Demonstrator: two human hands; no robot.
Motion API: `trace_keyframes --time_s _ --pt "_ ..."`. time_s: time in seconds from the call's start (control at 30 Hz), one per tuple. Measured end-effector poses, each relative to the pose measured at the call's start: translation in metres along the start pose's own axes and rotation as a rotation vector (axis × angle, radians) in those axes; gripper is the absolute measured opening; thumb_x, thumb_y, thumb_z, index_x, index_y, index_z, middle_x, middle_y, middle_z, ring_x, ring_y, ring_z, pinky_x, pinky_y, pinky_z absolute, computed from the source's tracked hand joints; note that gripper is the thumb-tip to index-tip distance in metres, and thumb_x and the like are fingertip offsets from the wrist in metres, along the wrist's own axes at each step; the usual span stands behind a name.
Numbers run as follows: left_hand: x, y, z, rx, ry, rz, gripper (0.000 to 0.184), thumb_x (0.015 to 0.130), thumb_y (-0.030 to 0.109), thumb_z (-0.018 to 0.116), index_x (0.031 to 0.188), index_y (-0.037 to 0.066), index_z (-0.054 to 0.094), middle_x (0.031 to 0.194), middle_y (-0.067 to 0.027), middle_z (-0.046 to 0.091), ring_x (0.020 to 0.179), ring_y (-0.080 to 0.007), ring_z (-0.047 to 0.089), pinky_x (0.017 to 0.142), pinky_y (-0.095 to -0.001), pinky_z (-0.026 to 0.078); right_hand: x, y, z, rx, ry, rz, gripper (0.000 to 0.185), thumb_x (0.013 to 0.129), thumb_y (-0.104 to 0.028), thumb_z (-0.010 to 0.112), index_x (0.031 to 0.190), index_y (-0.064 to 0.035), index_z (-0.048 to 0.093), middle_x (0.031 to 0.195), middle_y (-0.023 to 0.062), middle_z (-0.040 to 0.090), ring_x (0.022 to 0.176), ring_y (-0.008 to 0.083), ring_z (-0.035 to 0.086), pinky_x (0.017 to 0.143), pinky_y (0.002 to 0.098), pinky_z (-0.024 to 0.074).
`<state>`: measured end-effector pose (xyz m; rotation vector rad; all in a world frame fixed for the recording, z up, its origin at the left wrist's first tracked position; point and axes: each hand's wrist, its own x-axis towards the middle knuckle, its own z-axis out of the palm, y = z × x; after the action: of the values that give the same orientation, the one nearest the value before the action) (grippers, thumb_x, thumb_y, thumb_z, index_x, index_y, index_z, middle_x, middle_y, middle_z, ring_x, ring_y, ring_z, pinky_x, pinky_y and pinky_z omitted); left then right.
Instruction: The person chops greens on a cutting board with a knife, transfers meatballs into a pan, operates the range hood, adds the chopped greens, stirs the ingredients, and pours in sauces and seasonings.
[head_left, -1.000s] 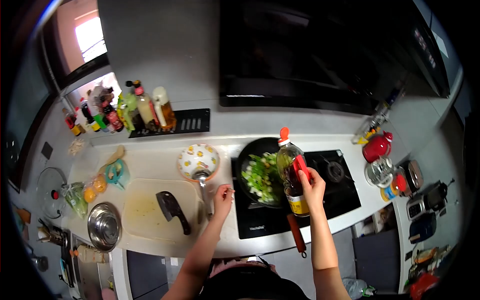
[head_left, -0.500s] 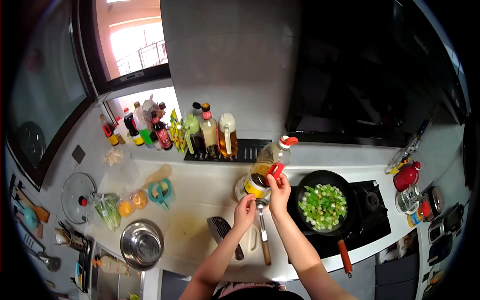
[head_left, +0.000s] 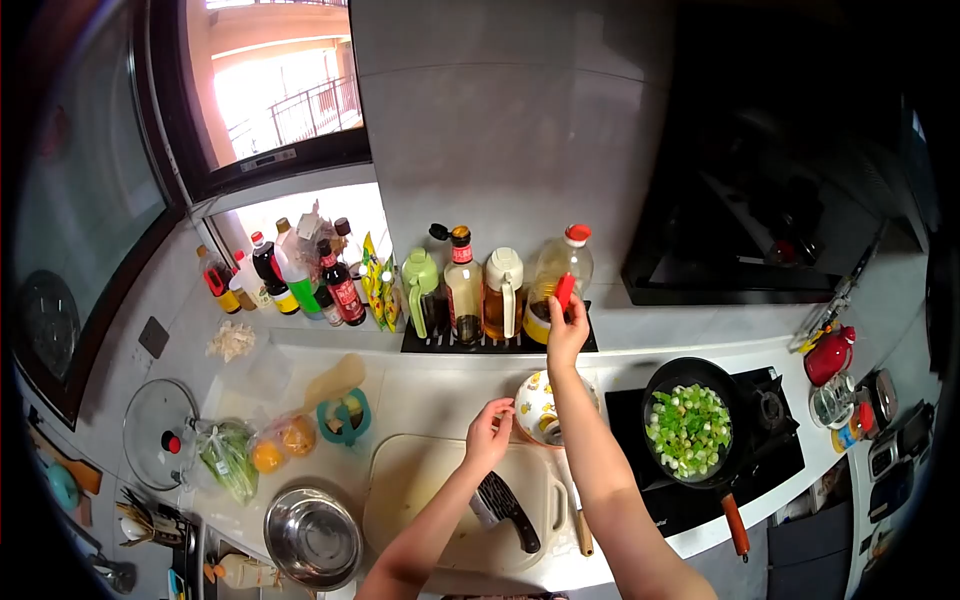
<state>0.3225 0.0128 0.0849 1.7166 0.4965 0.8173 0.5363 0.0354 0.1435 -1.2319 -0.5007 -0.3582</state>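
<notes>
My right hand point(head_left: 567, 335) grips the red handle of a large clear oil bottle point(head_left: 545, 305). The bottle has a red cap and a yellow label, and stands upright at the right end of the black rack point(head_left: 420, 342). My left hand point(head_left: 489, 432) is loosely curled, with nothing visible in it, beside a patterned bowl point(head_left: 533, 400). My right forearm hides part of that bowl. Below my left hand, a dark-bladed kitchen knife point(head_left: 505, 510) lies on the cutting board point(head_left: 400, 470). A wooden-handled utensil point(head_left: 583, 535) lies right of the board.
A black frying pan point(head_left: 650, 455) holding chopped greens point(head_left: 690, 430) sits on the stove point(head_left: 765, 450). Several sauce bottles point(head_left: 340, 285) line the windowsill. A metal bowl point(head_left: 313, 535), bagged oranges point(head_left: 298, 437) and leafy vegetables point(head_left: 230, 460) are at left.
My right hand has carried the oil bottle back onto the rack and upright, uncovering the patterned bowl. My left hand has come away from the bottle. The view has shifted.
</notes>
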Motion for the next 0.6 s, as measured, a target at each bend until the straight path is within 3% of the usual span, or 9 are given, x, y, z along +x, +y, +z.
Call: trace_keyframes --time_s 0.13,0.17,0.23,0.3,0.37,0.5,0.6 --pt "-0.011 -0.011 -0.012 0.014 0.021 -0.02 0.022 0.089 0.01 0.053 0.11 0.004 0.054 0.094 -0.0069 0.065 0.067 -0.0133 0.058 0.058 -0.026 0.048 0.001 0.003 0.0 -0.073 -0.022 0.006 0.033 0.077 -0.014 0.07 0.106 -0.0032 0.058 0.09 0.0117 0.063 0.082 0.0213 0.059 0.077 0.0314 0.0459" --pt "-0.015 -0.014 -0.016 0.013 0.031 -0.023 0.022 0.089 0.01 0.053 0.11 0.004 0.054 0.094 -0.007 0.065 0.068 -0.0134 0.059 0.059 -0.0262 0.048 -0.003 -0.006 -0.006 -0.166 -0.066 0.0 0.04 0.078 -0.012 0.069 0.113 -0.0029 0.054 0.102 0.0142 0.059 0.095 0.0248 0.057 0.085 0.0341 0.0433" --pt "-0.03 -0.025 -0.023 0.017 0.075 -0.05 0.022 0.089 0.01 0.054 0.11 0.004 0.054 0.094 -0.0071 0.065 0.068 -0.0136 0.059 0.059 -0.0265 0.048 -0.017 -0.013 -0.012 -0.312 -0.001 -0.213 0.043 0.079 -0.008 0.065 0.118 -0.0011 0.049 0.115 0.0155 0.052 0.107 0.0285 0.05 0.094 0.0367 0.0374" --pt "-0.051 -0.04 -0.037 0.003 0.127 -0.119 0.02 0.09 0.007 0.051 0.11 0.003 0.053 0.095 -0.0065 0.063 0.069 -0.0112 0.057 0.06 -0.0234 0.048 -0.047 -0.029 -0.028 -0.279 -0.07 -0.172 0.043 0.079 -0.005 0.061 0.12 0.0011 0.046 0.121 0.0157 0.048 0.113 0.0312 0.045 0.1 0.038 0.0323" --pt "-0.08 -0.06 -0.054 0.021 0.263 -0.193 0.019 0.089 0.011 0.055 0.107 0.006 0.057 0.09 -0.0056 0.065 0.067 -0.0138 0.06 0.059 -0.0261 0.048 -0.091 -0.032 -0.044 -0.231 -0.171 -0.091 0.037 0.081 -0.003 0.057 0.116 0.0017 0.049 0.116 0.0155 0.051 0.112 0.0305 0.047 0.098 0.0367 0.0342" --pt "-0.135 -0.092 -0.101 0.109 0.489 -0.413 0.016 0.09 0.014 0.052 0.103 0.007 0.059 0.083 -0.0033 0.062 0.062 -0.0119 0.057 0.055 -0.0258 0.046 -0.19 -0.029 -0.079 -0.012 -0.418 0.287 0.028 0.082 0.0 0.052 0.109 0.002 0.052 0.11 0.0141 0.055 0.103 0.024 0.054 0.089 0.033 0.0423" --pt "-0.144 -0.094 -0.142 0.018 0.632 -0.568 0.018 0.091 0.02 0.052 0.102 0.007 0.06 0.079 -0.0028 0.061 0.061 -0.0111 0.056 0.054 -0.026 0.045 -0.247 -0.025 -0.105 -0.103 -0.564 0.311 0.018 0.086 -0.001 0.051 0.103 -0.0005 0.056 0.1 0.0076 0.059 0.092 0.0147 0.054 0.084 0.0268 0.0427"
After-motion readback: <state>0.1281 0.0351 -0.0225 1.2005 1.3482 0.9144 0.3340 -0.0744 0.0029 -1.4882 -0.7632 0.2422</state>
